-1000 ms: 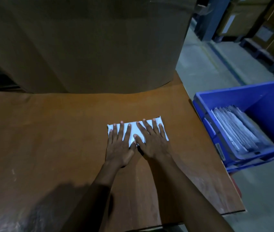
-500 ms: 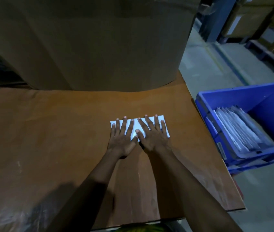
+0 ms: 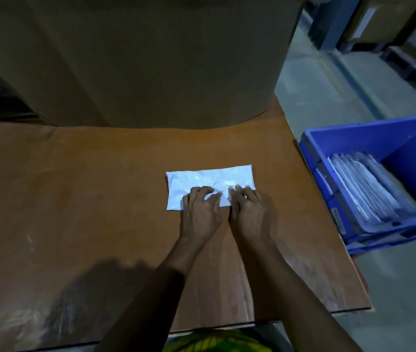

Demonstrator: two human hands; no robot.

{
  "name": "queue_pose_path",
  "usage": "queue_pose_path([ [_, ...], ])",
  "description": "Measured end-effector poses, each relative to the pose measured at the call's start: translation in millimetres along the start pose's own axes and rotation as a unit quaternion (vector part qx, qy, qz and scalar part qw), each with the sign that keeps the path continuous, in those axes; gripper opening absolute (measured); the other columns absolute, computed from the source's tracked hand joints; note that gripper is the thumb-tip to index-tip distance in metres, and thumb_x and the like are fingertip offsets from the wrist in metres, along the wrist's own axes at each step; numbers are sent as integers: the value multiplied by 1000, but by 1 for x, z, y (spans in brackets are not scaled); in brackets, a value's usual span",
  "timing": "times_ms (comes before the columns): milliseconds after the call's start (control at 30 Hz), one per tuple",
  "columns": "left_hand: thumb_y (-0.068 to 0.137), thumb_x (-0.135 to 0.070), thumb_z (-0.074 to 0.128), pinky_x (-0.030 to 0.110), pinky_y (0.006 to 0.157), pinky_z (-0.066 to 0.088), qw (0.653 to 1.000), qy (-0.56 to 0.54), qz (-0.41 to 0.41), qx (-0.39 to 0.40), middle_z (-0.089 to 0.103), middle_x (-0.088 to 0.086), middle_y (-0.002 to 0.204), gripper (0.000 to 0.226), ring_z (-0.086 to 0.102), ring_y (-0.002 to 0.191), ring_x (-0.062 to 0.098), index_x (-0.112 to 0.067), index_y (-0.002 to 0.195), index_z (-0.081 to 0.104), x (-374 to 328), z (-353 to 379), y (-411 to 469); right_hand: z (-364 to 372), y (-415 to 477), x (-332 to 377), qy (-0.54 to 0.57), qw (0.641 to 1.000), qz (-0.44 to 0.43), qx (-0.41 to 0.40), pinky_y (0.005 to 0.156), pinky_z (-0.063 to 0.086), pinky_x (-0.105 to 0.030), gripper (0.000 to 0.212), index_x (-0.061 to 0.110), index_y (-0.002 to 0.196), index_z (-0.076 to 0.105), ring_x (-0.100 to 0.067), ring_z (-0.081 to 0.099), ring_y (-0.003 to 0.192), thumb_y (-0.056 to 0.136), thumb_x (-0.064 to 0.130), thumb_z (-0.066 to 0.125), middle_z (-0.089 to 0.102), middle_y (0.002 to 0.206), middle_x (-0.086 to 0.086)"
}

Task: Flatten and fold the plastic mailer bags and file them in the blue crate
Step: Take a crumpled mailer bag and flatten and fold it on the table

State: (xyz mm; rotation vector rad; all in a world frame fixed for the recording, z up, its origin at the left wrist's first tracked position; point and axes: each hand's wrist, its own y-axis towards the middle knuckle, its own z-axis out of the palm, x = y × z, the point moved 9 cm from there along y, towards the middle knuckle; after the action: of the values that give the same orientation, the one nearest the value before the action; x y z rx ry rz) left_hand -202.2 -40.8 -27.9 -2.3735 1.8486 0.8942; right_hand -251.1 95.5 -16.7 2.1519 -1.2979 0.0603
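**Both hands on near edge of mailer bag; crate to the right part filled**

Nearest the wearer, below the forearms, a strip of yellow-green clothing (image 3: 217,341) shows past the near edge of the table (image 3: 74,212), a brown board with pale scuff marks on the left-hand side.

The left hand (image 3: 199,212) and right hand (image 3: 248,212) lie side by side, almost touching, palms down. On both, the fingers are bent at the knuckles and the tips bear on the near half of the mailer bag (image 3: 209,177). The plastic puckers into creases at the fingertips, consistent with a gathering grip. The thumbs are hidden, so it cannot be told whether they sit under the edge.

The mailer bag is white, folded to a long rectangle, and lies flat on the table. Its near edge runs under the hands; its far half is uncovered beyond the fingertips. It reaches further out to the left of the left hand than to the right of the right hand.

Well to the right of the right hand, off the table edge and lower, stands the blue crate (image 3: 354,134). Filed bags (image 3: 364,189) stand on edge in a row at its near end.

Beyond the hands, a large cardboard box (image 3: 138,59) sits on the far part of the table. To its right, grey floor (image 3: 311,92) runs back to dim shelving (image 3: 334,24).
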Motion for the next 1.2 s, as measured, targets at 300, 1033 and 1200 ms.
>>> queue_pose_path([
  [300,81,1,58,38,85,54,997,-63,-52,-4,74,7,102,32,62,103,30,-9,102,80,29,-32,5,23,28,41,-3,987,1,161,67,45,-35,5,20,71,76,-31,64,82,74,16,75,71,79,-2],
  [1033,109,-41,13,54,128,3,983,112,93,116,-4,5,173,63,-10,159,29,-15,166,3,34,29,39,61,41,3,-36,979,-23,198,128,4,-43,59,21,163,29,-20,5,160,110,43,17,20,172,2],
  [1200,108,-41,14,55,127,-3,984,104,77,126,-1,4,174,62,-9,159,32,-19,166,8,32,42,46,67,37,0,-55,976,-12,210,129,5,-47,61,16,163,28,-25,5,161,109,41,15,22,171,0],
])
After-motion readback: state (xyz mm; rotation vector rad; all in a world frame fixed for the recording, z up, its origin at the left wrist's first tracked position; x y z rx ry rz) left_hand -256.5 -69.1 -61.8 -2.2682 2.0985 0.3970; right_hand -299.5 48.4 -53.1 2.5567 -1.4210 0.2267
